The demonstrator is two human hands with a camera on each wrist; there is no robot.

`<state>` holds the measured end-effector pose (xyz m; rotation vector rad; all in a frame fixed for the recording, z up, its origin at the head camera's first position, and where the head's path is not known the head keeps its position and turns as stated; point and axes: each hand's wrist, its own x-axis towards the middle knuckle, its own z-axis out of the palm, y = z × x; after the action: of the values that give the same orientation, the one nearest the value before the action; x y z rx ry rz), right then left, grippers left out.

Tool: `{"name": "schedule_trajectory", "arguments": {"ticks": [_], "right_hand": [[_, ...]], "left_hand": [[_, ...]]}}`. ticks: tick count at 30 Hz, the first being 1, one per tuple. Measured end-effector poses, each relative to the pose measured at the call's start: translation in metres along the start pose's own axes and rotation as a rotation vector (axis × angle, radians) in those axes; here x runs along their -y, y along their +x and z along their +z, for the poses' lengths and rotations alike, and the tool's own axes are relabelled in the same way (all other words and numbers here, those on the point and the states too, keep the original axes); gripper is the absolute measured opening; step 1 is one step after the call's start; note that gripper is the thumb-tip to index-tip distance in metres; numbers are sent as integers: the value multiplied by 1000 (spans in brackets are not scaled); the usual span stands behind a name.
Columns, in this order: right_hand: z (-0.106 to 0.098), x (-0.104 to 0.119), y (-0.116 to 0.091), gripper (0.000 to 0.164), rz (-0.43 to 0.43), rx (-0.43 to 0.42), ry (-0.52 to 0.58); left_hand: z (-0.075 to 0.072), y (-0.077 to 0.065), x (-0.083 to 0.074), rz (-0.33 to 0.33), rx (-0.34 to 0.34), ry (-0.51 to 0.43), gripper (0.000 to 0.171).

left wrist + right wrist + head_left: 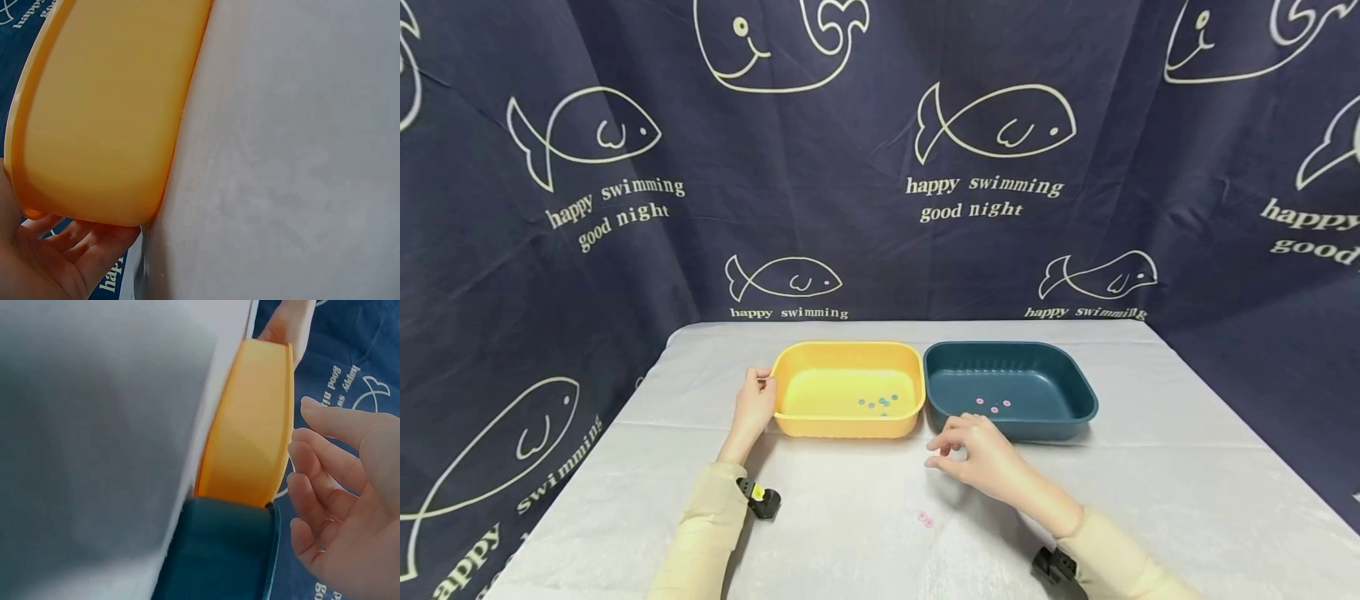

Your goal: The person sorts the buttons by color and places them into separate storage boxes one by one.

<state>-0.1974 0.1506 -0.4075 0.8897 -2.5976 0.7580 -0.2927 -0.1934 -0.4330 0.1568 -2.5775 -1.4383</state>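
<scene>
A yellow tub (850, 427) holds several small blue buttons (882, 402) on its floor. My left hand (756, 407) rests against its left end, fingers (103, 250) extended along the outer wall just below the rim. Beside it stands a dark teal tub (1045, 429) with several small pink buttons (995, 409) inside. My right hand (976, 454) is raised in front of the teal tub's near left corner, fingers loosely bent and thumb apart, with nothing between them. Two pink buttons (926, 519) lie side by side on the table in front of that hand.
The two tubs stand end to end toward the back of a table with a pale cloth (842, 517). A dark blue curtain (880, 233) with fish drawings hangs behind and at both sides. A black wrist camera (764, 502) sits on the left sleeve.
</scene>
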Motion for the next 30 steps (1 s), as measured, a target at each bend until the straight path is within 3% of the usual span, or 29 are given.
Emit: {"name": "schedule_trajectory", "arguments": {"ticks": [30], "right_hand": [[15,15,-10,12,-72,203,-36]], "left_hand": [[0,0,1,-4,6,-15,31]]}}
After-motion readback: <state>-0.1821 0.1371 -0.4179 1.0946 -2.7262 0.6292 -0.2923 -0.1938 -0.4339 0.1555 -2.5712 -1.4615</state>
